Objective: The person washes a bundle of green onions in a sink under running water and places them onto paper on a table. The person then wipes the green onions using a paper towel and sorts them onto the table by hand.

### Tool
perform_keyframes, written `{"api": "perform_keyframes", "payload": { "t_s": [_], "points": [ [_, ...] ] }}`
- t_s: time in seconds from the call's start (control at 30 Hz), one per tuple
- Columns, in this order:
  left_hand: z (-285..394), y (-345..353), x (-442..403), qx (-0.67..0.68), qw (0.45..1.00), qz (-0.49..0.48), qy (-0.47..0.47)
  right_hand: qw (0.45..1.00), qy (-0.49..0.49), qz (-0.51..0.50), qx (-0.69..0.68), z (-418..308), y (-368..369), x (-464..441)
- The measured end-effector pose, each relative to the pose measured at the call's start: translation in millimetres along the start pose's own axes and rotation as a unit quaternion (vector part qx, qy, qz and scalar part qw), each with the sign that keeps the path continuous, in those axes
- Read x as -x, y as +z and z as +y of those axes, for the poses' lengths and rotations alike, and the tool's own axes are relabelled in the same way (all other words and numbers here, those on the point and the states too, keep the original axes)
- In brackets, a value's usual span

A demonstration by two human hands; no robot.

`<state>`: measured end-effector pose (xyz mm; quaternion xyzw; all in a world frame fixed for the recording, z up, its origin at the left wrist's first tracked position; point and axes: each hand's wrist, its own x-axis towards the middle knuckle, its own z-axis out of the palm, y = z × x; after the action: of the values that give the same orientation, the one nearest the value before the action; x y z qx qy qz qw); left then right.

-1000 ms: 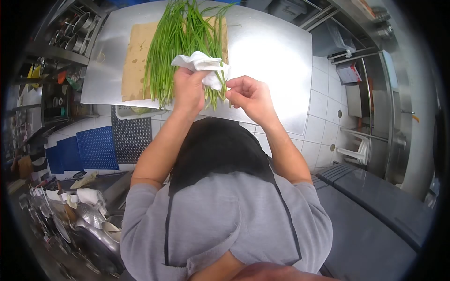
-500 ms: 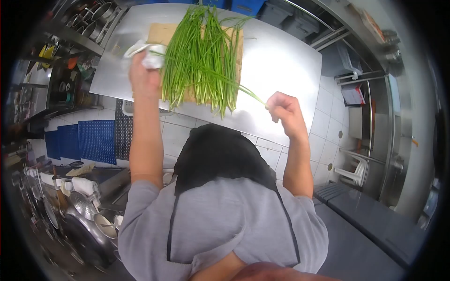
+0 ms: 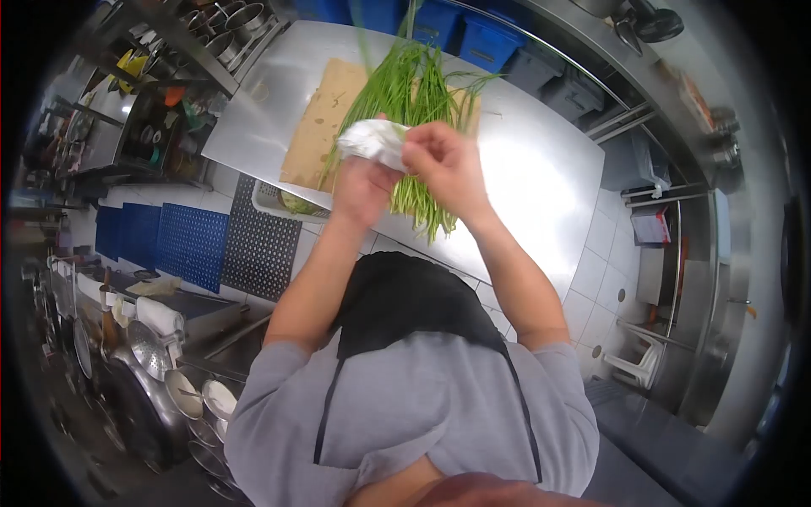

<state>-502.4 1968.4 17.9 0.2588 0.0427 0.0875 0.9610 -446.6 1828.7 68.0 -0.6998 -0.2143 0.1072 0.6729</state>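
Head view, near to far. Closest in: grey shirt [image 3: 405,397] and black apron [image 3: 405,291], wearer facing the surface's near edge. Both forearms reach over that edge, so the hands meet about mid-body.

Left hand [image 3: 365,188] is closed around a bunched white cloth [image 3: 372,142], fingertips showing past its far side. Bunching probably gives a soft pad that can wrap thin stalks. Right hand [image 3: 443,165] is up against the cloth's right edge, thumb and fingers drawn together; a sliver of green shows there, but can't tell whether a stalk is pinched.

Just beneath and beyond: the green stalks [image 3: 427,93], a loose pile on a brown sheet [image 3: 325,106]. Pale ends point at the wearer, some overhanging the near edge, presumably for easy picking. Tips fan out toward the far side. Sheet likely keeps drips or dirt off the metal surface [image 3: 541,144]. Blurred green streaks [image 3: 361,34] stand past the pile; can't trace where they start.

Lower left, a pale tray [image 3: 269,200] sits partly under the surface. Far side: blue bins [image 3: 490,42] line up behind the surface.
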Motion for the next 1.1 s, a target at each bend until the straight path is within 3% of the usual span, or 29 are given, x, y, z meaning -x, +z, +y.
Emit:
{"api": "perform_keyframes", "payload": {
  "t_s": [0.13,0.27,0.37,0.57,0.8,0.93,1.07,1.1],
  "points": [
    [-12.0,4.5,10.2,-0.092,0.994,0.049,0.016,0.976,-0.038,0.002,0.215,-7.5,8.5,3.0],
    [-12.4,9.1,10.8,-0.12,0.99,0.068,0.018,0.951,-0.029,-0.04,0.305,-23.1,2.1,11.2],
    [-7.2,27.3,5.9,-0.084,0.991,0.102,0.001,0.952,-0.086,-0.029,0.292,-13.4,-3.6,20.0],
    [12.3,9.5,-31.2,-0.028,0.985,0.157,0.065,0.96,-0.015,-0.038,0.278,-28.5,-34.4,58.8],
    [49.1,-19.5,-61.9,0.016,0.982,0.169,0.089,0.977,0.152,0.001,0.147,-34.1,-116.5,104.0],
    [68.0,-40.8,-77.6,0.029,0.976,0.189,0.108,0.98,0.156,0.053,0.115,-40.5,-167.8,118.9],
    [107.1,-135.9,-100.9,0.101,0.988,-0.006,0.114,0.966,0.124,0.186,0.133,-57.0,-204.2,127.1],
    [116.7,-142.0,-101.4,0.108,0.98,0.104,0.128,0.965,0.1,0.223,0.094,-58.3,-215.5,129.2]
  ]
}}
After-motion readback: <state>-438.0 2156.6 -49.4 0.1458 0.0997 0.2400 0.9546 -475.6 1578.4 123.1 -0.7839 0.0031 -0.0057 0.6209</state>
